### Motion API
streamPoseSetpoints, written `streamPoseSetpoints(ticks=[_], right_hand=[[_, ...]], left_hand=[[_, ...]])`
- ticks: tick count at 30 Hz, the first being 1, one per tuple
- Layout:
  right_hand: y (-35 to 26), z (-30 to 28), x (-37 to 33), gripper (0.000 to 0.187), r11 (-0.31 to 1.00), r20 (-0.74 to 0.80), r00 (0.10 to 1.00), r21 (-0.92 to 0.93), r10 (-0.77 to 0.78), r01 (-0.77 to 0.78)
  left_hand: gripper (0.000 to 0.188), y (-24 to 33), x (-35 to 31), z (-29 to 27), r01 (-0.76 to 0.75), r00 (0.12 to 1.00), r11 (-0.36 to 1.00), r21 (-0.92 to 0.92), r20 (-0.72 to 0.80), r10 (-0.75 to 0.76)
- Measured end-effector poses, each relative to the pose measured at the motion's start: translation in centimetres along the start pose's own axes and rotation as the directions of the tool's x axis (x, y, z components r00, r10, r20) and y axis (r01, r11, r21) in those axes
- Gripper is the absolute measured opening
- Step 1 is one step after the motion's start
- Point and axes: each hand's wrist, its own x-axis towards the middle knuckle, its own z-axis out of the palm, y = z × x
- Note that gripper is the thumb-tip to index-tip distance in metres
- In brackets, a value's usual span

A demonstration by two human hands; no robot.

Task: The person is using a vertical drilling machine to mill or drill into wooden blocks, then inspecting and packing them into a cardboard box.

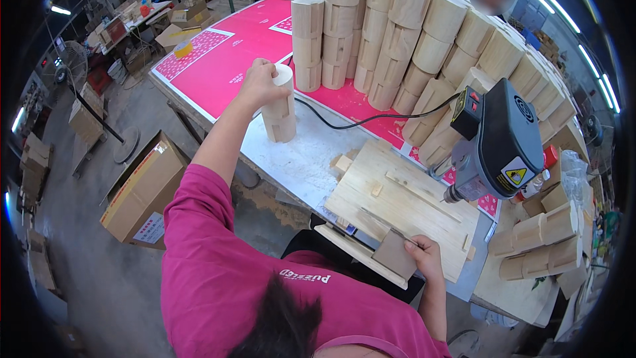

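My left hand (260, 84) is closed around the upper part of a short stack of pale wooden cylinders (279, 122), which stands upright on the dusty white part of the table. Slots are cut into the sides of the cylinders. Near my lap, my right hand (427, 256) pinches the edge of a flat grey-brown rectangular piece (395, 255); its material cannot be told. Beside that hand lies a wooden board (371, 182) with narrow strips fixed on it. A black and grey drill press head (507, 139) overhangs the board's right side.
Tall stacks of slotted wooden cylinders (401, 33) line the table's far side. A black cable (358, 123) crosses to the drill. More cylinders (540, 258) lie at the right. Yellow tape (183, 49) sits on the pink covering (232, 59). A cardboard box (146, 192) stands left on the floor.
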Motion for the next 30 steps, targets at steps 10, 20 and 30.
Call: streamPoseSetpoints(ticks=[10, 20, 30], right_hand=[[-0.1, -0.5, -0.1, 0.016, 0.999, 0.015, 0.999, 0.037, 0.038, -0.039], [-0.8, -0.5, -0.7, 0.017, 0.998, 0.012, 0.999, 0.042, 0.04, -0.04], [-0.4, -1.1, -1.6, 0.018, 0.988, 0.092, 0.996, 0.15, 0.008, -0.022]], left_hand=[[0.074, 6.0, 13.6, -3.6, -0.22, 0.9, 0.936, -0.275, -0.427, 0.086], [0.106, 14.5, 21.1, 3.1, 0.182, 0.856, 0.972, -0.15, -0.463, -0.232], [0.085, 16.4, 14.7, 3.0, -0.276, 0.743, 0.909, -0.313, -0.669, -0.005]])
